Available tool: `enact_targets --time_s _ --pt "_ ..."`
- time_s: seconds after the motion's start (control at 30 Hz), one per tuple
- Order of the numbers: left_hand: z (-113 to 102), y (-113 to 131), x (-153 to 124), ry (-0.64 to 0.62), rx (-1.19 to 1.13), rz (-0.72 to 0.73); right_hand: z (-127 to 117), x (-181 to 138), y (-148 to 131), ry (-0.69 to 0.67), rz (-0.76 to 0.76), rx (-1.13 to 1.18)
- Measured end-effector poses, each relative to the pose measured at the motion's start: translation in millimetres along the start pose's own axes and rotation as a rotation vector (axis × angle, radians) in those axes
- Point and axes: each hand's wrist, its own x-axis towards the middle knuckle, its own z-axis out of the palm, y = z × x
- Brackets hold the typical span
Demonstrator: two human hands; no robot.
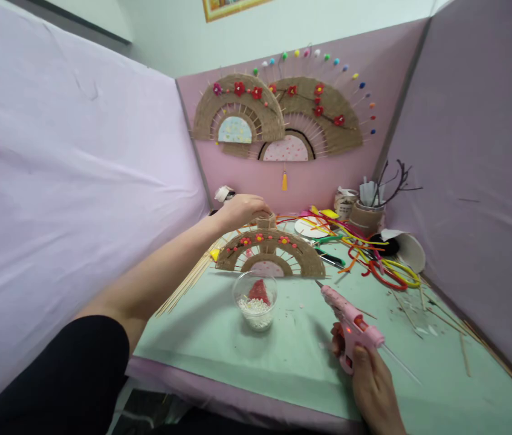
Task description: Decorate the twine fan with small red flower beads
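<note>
My left hand (243, 209) reaches forward with its fingers curled over the top of a burlap fan (268, 254) that stands upright on the green table (292, 356). The fan carries small red flowers and wooden spokes. My right hand (369, 374) grips a pink hot glue gun (350, 320) near the front right, its nozzle pointing up-left toward the fan's right end. A clear plastic cup (256, 300) with white beads and a red piece sits just in front of the fan.
Two finished fans (278, 118) hang on the pink back panel. Bamboo skewers (187, 281) lie left of the fan. Coloured pipe cleaners (364, 248), jars with tools (367, 208) and a tipped paper cup (407, 248) crowd the back right. Purple panels wall both sides.
</note>
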Motion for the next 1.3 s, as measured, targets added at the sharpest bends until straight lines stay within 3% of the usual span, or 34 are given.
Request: enact_targets --time_s 0.3,0.6,0.8,0.93,1.07,1.2,1.3 --pt "4 -19 12 -0.074 -0.111 0.065 -2 -3 17 -0.027 -0.054 -0.02" --pt "7 -26 8 -0.095 -0.033 0.094 -20 37 1 -0.044 -0.485 -0.755" --pt "7 -27 6 -0.077 -0.008 0.069 -25 39 9 -0.118 -0.567 -1.062" --pt "5 -26 8 -0.086 -0.001 0.066 -33 69 -47 -0.205 -0.684 -0.944" --pt "3 -23 10 -0.078 0.008 0.077 -7 143 -112 -0.39 -0.699 -0.701" --pt "3 -22 10 -0.075 -0.005 0.093 39 208 -120 -0.417 -0.644 -0.537" --pt "4 -21 11 -0.071 -0.045 0.085 64 227 -106 -0.456 -0.591 -0.427"
